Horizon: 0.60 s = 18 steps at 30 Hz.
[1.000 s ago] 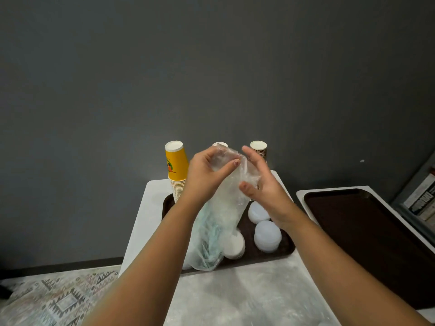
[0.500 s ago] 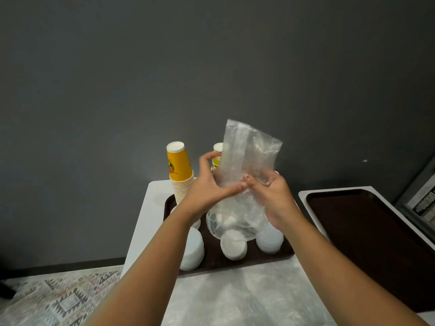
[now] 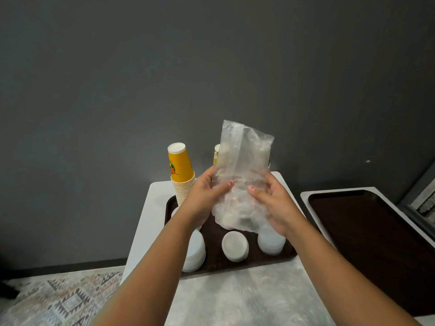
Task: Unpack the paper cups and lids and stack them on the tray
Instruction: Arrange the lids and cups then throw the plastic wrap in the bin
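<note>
The left hand [image 3: 204, 196] and the right hand [image 3: 274, 203] hold a clear bag [image 3: 242, 175] between them, above the tray [image 3: 213, 236]. On each hand the thumb presses on the near side of the bag and the fingers curl behind it. The bag stands upright; white lids are dimly seen in its lower part. Under it, on the brown tray, stand three piles of lids [image 3: 235, 246]. At the far left of the tray is a stack of yellow cups [image 3: 180, 170]. The tray lies on a white desk [image 3: 240, 300]. To the right, a second tray [image 3: 367, 227].
</note>
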{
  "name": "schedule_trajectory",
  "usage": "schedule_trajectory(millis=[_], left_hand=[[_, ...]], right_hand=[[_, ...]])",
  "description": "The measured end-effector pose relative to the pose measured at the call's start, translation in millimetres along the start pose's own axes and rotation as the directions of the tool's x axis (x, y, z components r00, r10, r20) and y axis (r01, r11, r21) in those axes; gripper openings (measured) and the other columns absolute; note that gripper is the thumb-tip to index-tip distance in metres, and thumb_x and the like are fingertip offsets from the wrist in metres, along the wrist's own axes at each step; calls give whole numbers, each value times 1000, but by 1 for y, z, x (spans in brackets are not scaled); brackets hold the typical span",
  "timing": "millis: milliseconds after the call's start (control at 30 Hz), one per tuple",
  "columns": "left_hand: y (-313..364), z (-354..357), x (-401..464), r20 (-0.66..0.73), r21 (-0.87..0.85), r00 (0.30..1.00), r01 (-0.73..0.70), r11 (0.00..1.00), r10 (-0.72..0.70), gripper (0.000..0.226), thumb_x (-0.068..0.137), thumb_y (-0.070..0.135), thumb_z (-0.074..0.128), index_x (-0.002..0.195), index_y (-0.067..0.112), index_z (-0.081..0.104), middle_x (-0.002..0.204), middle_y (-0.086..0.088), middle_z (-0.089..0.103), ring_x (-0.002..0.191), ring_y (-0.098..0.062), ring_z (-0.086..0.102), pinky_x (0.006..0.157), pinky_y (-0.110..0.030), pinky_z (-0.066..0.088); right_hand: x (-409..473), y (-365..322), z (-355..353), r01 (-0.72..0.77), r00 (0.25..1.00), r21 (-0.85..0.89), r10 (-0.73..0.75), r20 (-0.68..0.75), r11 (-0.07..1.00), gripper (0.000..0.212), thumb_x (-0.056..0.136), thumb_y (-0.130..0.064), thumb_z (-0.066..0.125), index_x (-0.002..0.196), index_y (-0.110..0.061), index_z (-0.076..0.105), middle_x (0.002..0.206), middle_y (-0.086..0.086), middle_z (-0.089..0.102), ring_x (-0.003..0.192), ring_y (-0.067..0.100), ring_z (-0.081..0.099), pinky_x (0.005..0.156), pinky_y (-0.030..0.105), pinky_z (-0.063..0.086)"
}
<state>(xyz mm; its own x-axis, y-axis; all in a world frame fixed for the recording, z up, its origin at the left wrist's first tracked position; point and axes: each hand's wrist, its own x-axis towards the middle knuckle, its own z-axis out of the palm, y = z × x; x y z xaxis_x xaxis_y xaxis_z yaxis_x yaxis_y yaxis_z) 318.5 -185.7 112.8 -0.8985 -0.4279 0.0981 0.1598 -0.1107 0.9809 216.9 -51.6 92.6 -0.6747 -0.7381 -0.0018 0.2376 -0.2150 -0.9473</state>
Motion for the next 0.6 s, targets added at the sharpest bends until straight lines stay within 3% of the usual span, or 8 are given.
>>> schedule_trajectory(millis=[100,233,300,367,433,500,600], left_hand=[[1,2,1,28,-157,999,41,987,-38,42,90,-8,49,119,22,56,106,-6,71,95,-16,69,72,-26,56],[-1,3,3,-4,-250,992,121,961,-126,45,89,-17,41,111,17,60,87,-3,74,75,-15,71,61,-25,57],[-3,5,3,-3,-278,992,124,953,-130,38,88,-16,42,106,9,63,86,-6,74,76,-18,71,71,-31,60],[-6,6,3,-18,-286,991,123,950,-134,29,88,-10,46,100,6,67,91,-10,73,82,-23,70,84,-38,56],[-8,5,3,-39,-255,989,130,958,-145,24,88,-9,49,99,2,66,91,-12,72,83,-25,69,82,-38,56],[-9,4,4,-43,-193,990,121,974,-132,22,88,-12,48,99,-4,65,94,-13,71,86,-26,67,78,-36,58],[-5,0,1,-4,-130,997,72,989,-73,40,83,-21,44,65,4,69,95,-7,71,93,-22,66,71,-31,57]], right_hand=[[0,-4,-3,-43,999,82,42,10,996,48,91,1,53,133,-23,50,123,4,63,105,19,65,70,26,57],[-2,-9,0,-51,999,252,52,2,966,40,78,10,61,112,-11,61,94,3,69,72,12,70,51,21,52],[-5,-12,2,-53,998,338,41,43,940,35,62,7,73,93,-6,66,77,6,71,61,15,69,47,21,51],[-6,-12,2,-70,997,363,72,9,929,13,79,7,59,83,-4,65,68,7,69,54,15,67,43,20,50],[-2,-6,-1,-97,993,331,115,-34,939,20,94,0,44,91,-4,63,78,10,68,64,19,68,51,25,54],[1,-3,-6,-125,987,228,144,-71,966,19,93,-6,47,96,-9,65,87,10,68,79,24,67,61,30,55],[3,-7,-16,-217,976,157,220,0,963,30,86,-35,52,101,-14,67,98,6,70,93,23,65,80,38,51]])
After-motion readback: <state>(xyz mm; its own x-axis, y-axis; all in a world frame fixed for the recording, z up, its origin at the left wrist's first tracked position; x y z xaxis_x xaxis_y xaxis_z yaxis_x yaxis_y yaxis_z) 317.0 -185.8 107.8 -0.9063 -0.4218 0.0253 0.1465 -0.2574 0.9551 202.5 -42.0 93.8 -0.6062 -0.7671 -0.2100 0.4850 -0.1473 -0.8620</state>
